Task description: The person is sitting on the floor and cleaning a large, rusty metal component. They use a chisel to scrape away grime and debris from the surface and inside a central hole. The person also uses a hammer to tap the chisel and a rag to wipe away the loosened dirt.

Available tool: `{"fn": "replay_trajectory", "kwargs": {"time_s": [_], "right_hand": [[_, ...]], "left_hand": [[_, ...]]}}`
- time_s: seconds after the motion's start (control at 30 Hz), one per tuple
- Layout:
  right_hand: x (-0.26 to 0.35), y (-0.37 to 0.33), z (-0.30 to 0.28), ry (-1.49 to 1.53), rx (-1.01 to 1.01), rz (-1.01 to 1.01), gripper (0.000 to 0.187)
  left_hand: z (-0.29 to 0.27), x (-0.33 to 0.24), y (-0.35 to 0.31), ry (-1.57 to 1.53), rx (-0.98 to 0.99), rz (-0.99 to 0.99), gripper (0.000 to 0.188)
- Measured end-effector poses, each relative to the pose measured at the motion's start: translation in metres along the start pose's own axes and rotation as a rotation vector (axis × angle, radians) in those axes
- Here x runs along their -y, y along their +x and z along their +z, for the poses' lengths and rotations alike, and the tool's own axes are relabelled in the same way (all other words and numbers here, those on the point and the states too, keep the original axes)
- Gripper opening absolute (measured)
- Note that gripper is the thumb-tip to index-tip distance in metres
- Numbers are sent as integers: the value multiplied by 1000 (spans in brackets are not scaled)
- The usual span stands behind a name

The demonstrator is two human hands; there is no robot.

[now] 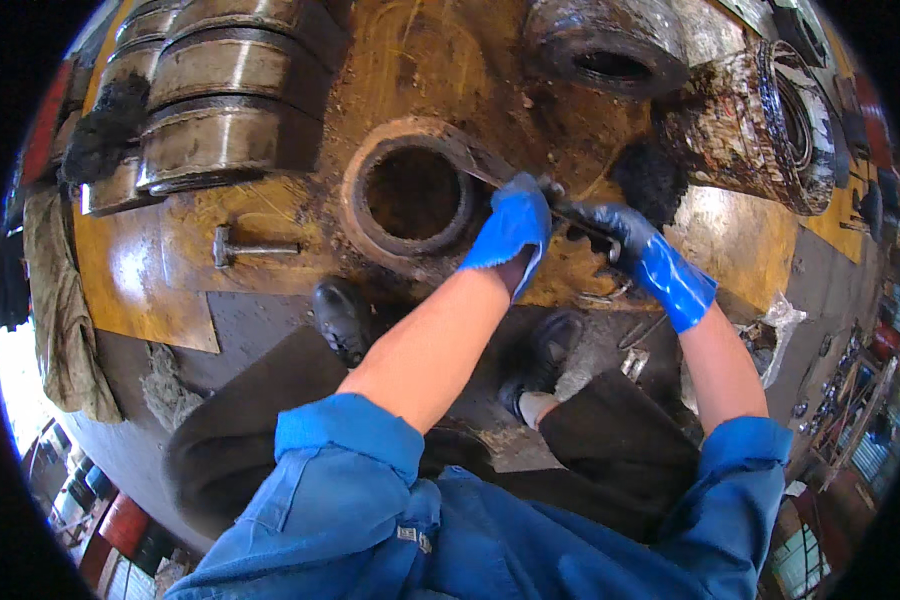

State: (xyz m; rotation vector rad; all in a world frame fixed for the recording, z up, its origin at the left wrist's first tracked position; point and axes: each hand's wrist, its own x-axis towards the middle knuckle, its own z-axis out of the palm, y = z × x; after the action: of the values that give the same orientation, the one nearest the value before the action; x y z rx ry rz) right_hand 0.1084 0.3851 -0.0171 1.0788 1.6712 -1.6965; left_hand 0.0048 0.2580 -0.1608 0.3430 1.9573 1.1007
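A thick, greasy metal ring [363,222] lies on the stained yellow sheet in front of me, its round bore facing up. Across its upper right rim rests a flat metal bar tool [482,163], whose exact kind I cannot make out. My left hand [515,222], in a blue glove, is closed round the tool just beside the ring. Farther right, my right hand [625,240] grips the other end of the same tool; its glove is blackened over the fingers. The fingertips of both hands are partly hidden.
Left of the ring lies a hammer [255,248]. Heavy metal rollers [232,140] are stacked at the far left. A dirty cylinder [610,45] and a large greasy drum [740,125] stand at the far right, near a black rag [648,180]. My boots [342,318] flank the near edge.
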Motion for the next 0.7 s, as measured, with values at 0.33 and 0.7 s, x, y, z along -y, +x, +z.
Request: {"fn": "replay_trajectory", "kwargs": {"time_s": [0.33,0.7], "right_hand": [[-10,-16,0,-405,99,-702,64],[-12,10,-6,-422,40,-758,53]], "left_hand": [[-40,-61,-26,-1028,-214,-516,21],[-45,-59,-12,-1129,-237,-524,18]]}}
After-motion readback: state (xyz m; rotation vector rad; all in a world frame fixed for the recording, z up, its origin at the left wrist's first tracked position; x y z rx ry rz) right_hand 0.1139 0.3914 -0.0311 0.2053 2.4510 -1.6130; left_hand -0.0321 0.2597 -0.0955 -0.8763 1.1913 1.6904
